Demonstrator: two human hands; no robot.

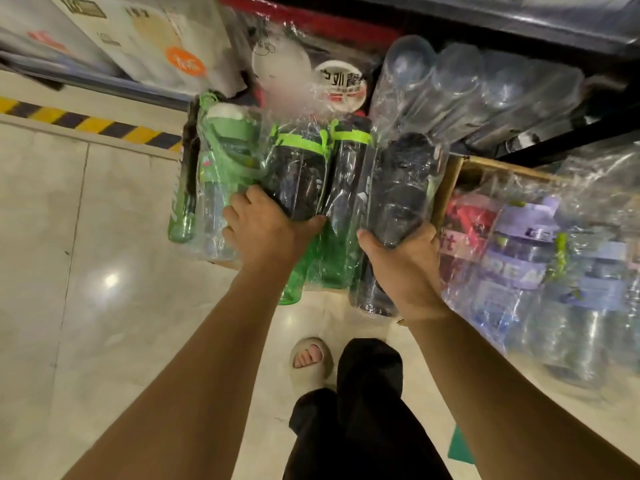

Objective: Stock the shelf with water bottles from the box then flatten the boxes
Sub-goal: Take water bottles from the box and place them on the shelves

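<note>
Several water bottles in clear plastic wrap lie bunched in front of me. My left hand (266,226) grips a green bottle with a black top and green strap (298,174). My right hand (405,261) grips a dark smoky bottle (401,192) from below. A pale green bottle (225,157) lies at the left of the bunch. Clear wrapped bottles (450,81) lie on the dark shelf (561,140) at the upper right. An open cardboard box (450,181) at the right holds purple and red bottles (519,258).
White cartons (138,36) stand at the upper left behind yellow-black floor tape (93,124). The floor is glossy pale tile (86,271). My foot in a beige slipper (311,362) and my black trouser leg are below the bottles.
</note>
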